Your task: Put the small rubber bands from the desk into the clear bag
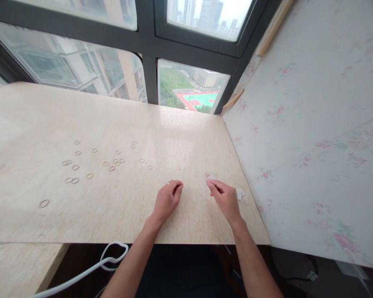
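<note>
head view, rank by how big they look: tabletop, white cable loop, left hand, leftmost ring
1. tabletop
2. left hand and white cable loop: look alike, loop nearer the camera, so unranked
3. leftmost ring

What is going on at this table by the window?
A person has both bare hands down on a pale marble-pattern table. The left hand is curled with its fingertips drawn together; whether it holds anything is too small to tell. The right hand has its fingertips at a small clear packet, and another clear piece lies just to its right. A scatter of small rings lies apart from both hands, farther left on the table.
</note>
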{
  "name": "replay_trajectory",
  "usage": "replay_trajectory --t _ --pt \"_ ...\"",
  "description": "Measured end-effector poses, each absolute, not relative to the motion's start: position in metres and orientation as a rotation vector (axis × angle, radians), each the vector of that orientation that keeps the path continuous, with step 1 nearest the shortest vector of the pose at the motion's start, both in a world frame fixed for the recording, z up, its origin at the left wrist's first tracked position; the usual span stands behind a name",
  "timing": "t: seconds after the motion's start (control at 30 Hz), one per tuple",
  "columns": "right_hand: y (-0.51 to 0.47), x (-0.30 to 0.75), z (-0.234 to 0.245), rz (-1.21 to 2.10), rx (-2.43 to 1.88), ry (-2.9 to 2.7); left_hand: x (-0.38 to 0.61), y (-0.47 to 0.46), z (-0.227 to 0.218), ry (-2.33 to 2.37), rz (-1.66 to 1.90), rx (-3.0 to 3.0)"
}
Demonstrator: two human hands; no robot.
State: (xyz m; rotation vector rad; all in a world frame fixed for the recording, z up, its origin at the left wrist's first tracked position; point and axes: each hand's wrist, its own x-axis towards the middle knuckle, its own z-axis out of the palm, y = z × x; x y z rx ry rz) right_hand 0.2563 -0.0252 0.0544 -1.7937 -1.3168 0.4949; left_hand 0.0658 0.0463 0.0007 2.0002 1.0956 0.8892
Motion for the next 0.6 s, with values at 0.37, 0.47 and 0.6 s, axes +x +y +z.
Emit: replay_trajectory --t 0.37,0.47,0.6 --pt "-0.038 0.209 0.016 0.719 -1.637 -1.42 0.059 0.043 -0.003 1.115 0.964 1.751" --pt "-0.037 0.211 0.014 0.726 -1.637 -1.42 0.051 0.046 -0.004 1.148 0.999 1.688" --pt "-0.039 0.214 0.016 0.763 -1.628 -1.429 0.034 0.06 0.002 1.242 1.046 1.661"
